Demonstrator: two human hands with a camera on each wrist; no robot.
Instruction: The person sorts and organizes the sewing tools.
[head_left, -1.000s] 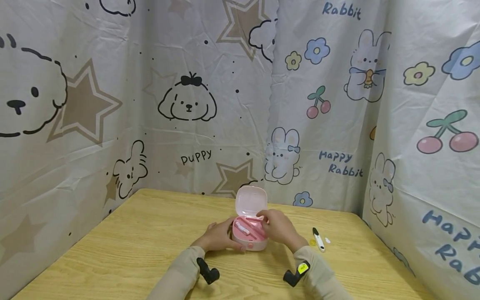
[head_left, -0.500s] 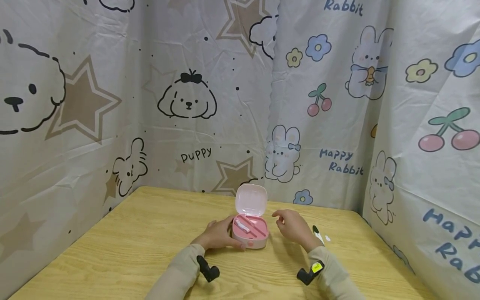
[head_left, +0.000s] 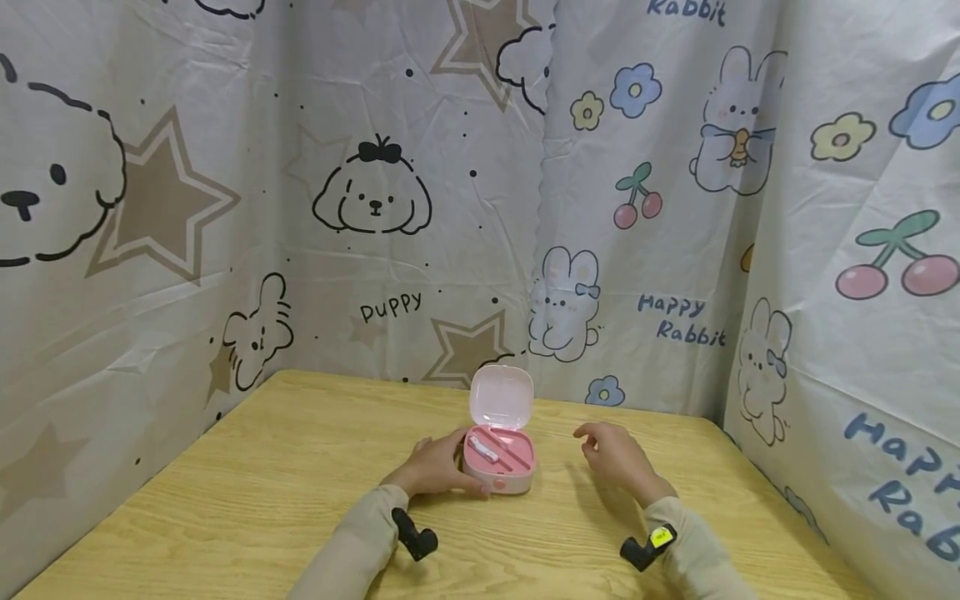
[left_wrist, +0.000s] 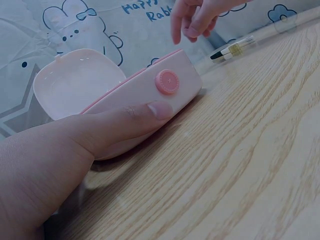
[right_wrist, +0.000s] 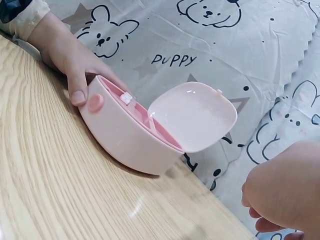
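A small pink case (head_left: pixel 499 483) stands on the table with its lid (head_left: pixel 502 397) raised. In its pink tray lies a small white piece (head_left: pixel 482 450) in a slot; its kind is unclear. My left hand (head_left: pixel 437 467) grips the case from its left side, the thumb (left_wrist: pixel 127 120) along the front wall below the round button (left_wrist: pixel 167 81). To the right of the case my right hand (head_left: pixel 617 454) hovers apart from it, fingers loosely bent, and I see nothing in them. In the right wrist view that hand (right_wrist: pixel 287 187) shows only partly.
Right of the case, a slim white object with a black tip (left_wrist: pixel 231 52) lies on the wooden table (head_left: pixel 300 467) beside something yellowish; my right arm hides it in the head view. Printed cloth (head_left: pixel 375 275) hangs behind and at both sides of the table.
My right hand has left the case's right side and moved off to the right, now covering the black-tipped object from the head camera. The left hand keeps its hold on the case.
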